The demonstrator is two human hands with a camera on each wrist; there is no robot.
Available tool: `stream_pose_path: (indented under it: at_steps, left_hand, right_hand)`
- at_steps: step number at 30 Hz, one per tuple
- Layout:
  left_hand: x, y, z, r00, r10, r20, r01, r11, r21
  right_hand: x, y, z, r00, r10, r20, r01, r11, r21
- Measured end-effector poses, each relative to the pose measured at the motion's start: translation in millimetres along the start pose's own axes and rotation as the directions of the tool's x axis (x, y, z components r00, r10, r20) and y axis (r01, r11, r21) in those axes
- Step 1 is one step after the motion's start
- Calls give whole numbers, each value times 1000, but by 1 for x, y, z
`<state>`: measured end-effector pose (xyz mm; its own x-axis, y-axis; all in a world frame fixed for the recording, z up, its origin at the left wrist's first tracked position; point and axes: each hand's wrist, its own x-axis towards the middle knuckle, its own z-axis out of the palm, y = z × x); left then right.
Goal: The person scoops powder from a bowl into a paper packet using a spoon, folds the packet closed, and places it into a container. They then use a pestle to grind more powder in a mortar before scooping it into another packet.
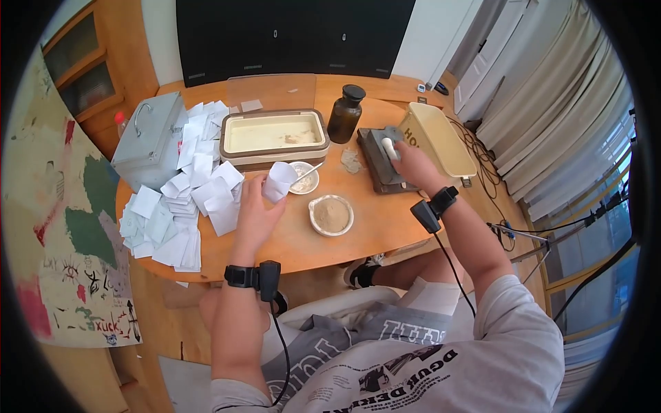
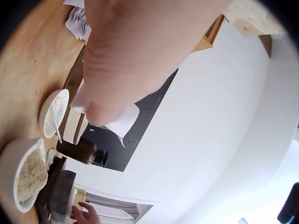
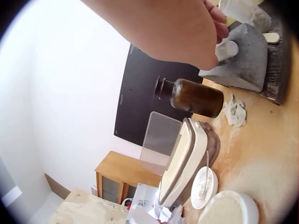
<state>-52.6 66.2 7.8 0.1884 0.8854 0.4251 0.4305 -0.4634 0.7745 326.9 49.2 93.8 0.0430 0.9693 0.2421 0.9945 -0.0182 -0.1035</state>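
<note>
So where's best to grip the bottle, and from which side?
I'd take the bottle by its neck, just under the wider stopper, from the near side: it stands upright, with the box on its left and grey block on its right.

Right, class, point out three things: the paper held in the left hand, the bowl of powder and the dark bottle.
Held paper (image 1: 279, 180): head view, its outer side.
Bowl of powder (image 2: 10, 169): left wrist view, its outer wall.
Dark bottle (image 3: 198, 98): right wrist view, its body.
</note>
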Motion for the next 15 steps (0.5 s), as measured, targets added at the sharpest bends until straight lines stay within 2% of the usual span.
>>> stream_pose_path:
  at_steps: [1, 5, 6, 7, 8, 9, 10, 11, 13, 14, 15]
  left_hand:
    - [-1, -1, 1, 1000, 6, 1, -6, 1000, -11]
    - [-2, 7, 0, 998, -37, 48, 40, 998, -56]
    - [-1, 3, 4, 986, -142, 85, 158, 962, -221]
    - [0, -1, 7, 962, -238, 136, 272, 886, -375]
    - [1, 0, 5, 959, -246, 139, 281, 886, -369]
    - [1, 2, 4, 961, -236, 146, 278, 806, -523]
    - [1, 4, 3, 962, -227, 150, 268, 699, -663]
    - [2, 4, 3, 960, -235, 154, 277, 695, -664]
    - [5, 4, 3, 956, -220, 193, 282, 522, -805]
    - [7, 6, 2, 955, -224, 195, 286, 520, -805]
    - [8, 9, 1, 949, -226, 221, 302, 437, -847]
  right_hand:
    - [-2, -1, 1, 986, 61, 155, -56, 998, -39]
    - [2, -1, 7, 982, 93, 166, -86, 995, -48]
    - [3, -1, 8, 980, 93, 174, -88, 995, -39]
    - [4, -1, 8, 985, 111, 130, -108, 994, -26]
    - [6, 1, 10, 988, 129, 86, -129, 992, -13]
    - [10, 6, 13, 992, 122, 16, -123, 992, 19]
    - [13, 10, 15, 992, 121, 25, -122, 992, 19]
    - [15, 14, 15, 989, 141, -55, -131, 981, 145]
    - [22, 21, 19, 963, 202, -178, -129, 927, 353]
    - [25, 23, 21, 964, 202, -173, -131, 927, 352]
    - [28, 23, 24, 952, 273, -137, -187, 877, 443]
